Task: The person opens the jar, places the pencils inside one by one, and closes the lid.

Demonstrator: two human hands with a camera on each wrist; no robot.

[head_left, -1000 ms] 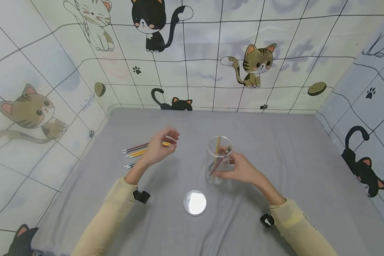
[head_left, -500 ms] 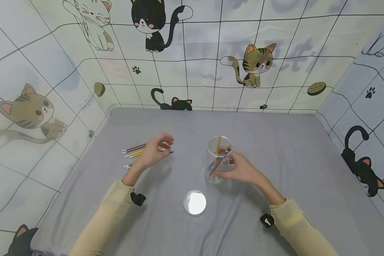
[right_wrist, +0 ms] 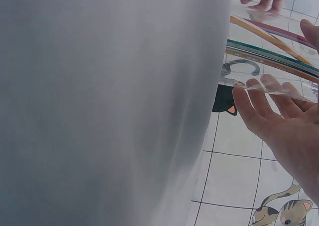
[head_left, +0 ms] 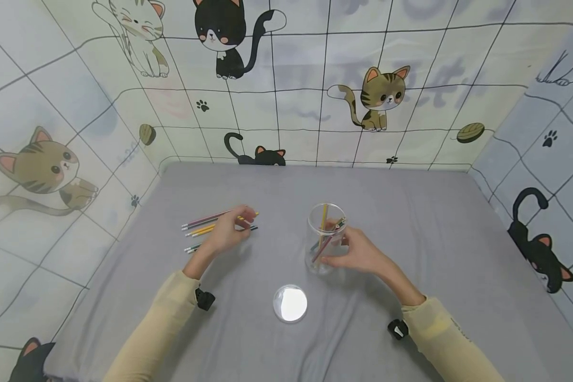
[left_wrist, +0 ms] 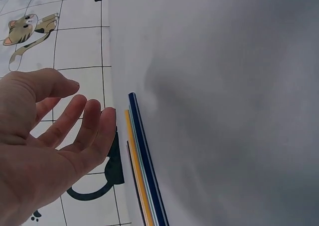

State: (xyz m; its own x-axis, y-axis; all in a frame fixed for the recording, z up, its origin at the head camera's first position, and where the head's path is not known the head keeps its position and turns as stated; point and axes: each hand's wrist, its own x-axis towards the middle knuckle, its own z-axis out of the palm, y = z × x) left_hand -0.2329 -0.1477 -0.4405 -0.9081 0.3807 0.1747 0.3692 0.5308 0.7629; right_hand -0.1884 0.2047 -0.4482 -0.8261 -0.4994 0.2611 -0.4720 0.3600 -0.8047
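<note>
My right hand grips a clear jar from its right side, thumb in front and fingers behind. The jar is upright on the table, with several pencils leaning inside it. Over at the left, my left hand hovers above several loose pencils, partly covering them in the head view. Nothing lies between its thumb and loosely bent fingers. In the left wrist view, dark blue, light blue and yellow pencils lie side by side just beyond those fingers.
A round, shiny clear disc like a lid lies on the grey cloth, nearer me than the jar. Cat-printed sheeting rises behind the table and on both sides.
My left hand has moved left and a little closer to me, coming lower over the loose pencils. My right hand and the jar have stayed in place.
</note>
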